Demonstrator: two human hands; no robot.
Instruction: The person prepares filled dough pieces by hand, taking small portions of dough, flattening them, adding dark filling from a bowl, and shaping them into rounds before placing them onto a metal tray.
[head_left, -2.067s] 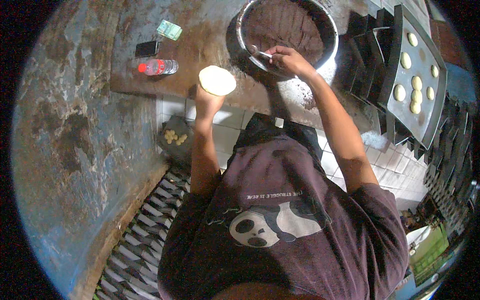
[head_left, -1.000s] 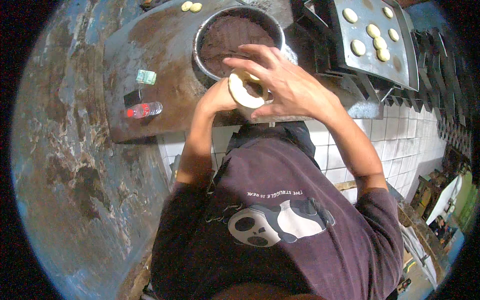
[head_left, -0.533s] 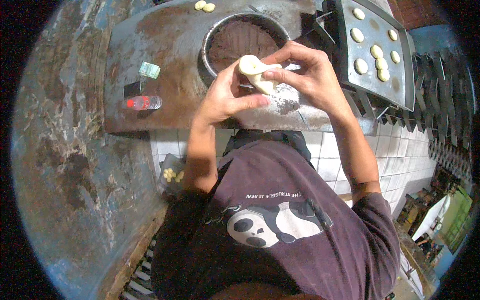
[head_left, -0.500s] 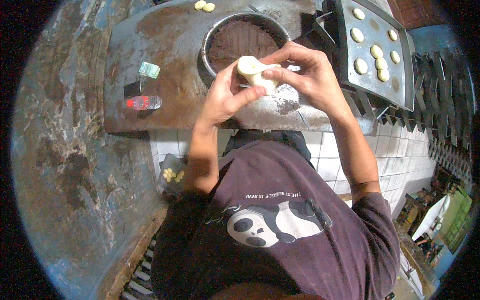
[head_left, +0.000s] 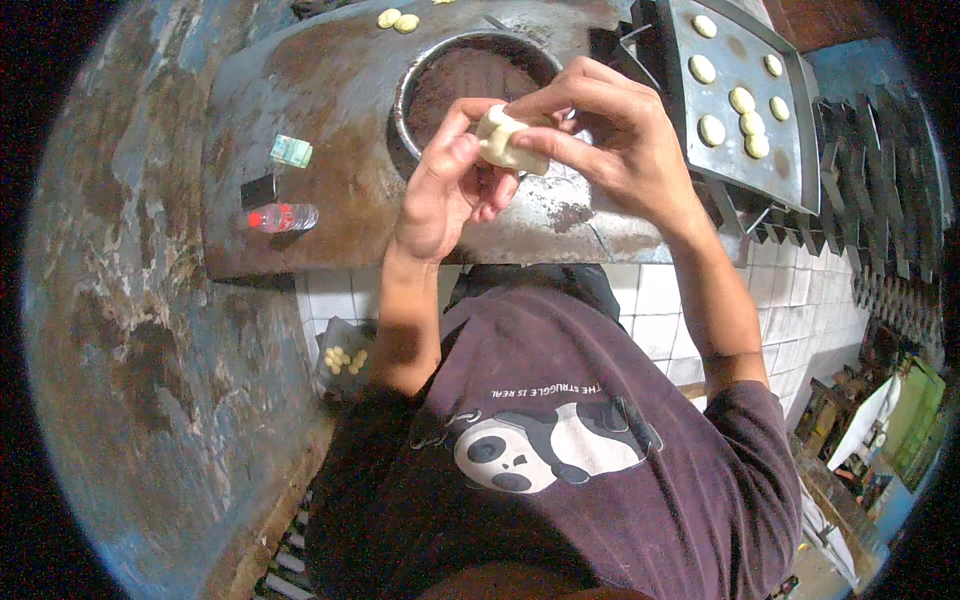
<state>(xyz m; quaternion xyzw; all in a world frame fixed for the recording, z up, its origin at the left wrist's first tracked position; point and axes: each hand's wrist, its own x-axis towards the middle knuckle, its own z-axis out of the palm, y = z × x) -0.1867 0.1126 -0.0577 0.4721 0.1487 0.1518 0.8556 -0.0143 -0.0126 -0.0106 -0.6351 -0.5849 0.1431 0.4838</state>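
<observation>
A pale piece of dough [head_left: 507,145] is held up between both hands, above the near edge of a round metal bowl [head_left: 401,118] of dark brown filling [head_left: 470,85]. My left hand [head_left: 440,180] grips the dough's left side, with the thumb raised against it and the other fingers curled behind and below. On the other side, my right hand [head_left: 610,135] pinches the dough between thumb and index finger. The dough looks bunched and uneven; whether filling is inside cannot be seen. Some fingertips are hidden behind it.
A metal tray [head_left: 690,180] at the right carries several round dough pieces [head_left: 741,100]. On the worn table [head_left: 330,100] are a plastic bottle with a red cap [head_left: 285,217], a small green packet [head_left: 291,151] and two dough rounds [head_left: 397,20]. Below left, a container holds several small balls [head_left: 345,360].
The dough has gone from a taller shape with a visible rolled top to a more compact, folded lump. My left thumb has moved up from the dough's underside, and the right hand has risen slightly.
</observation>
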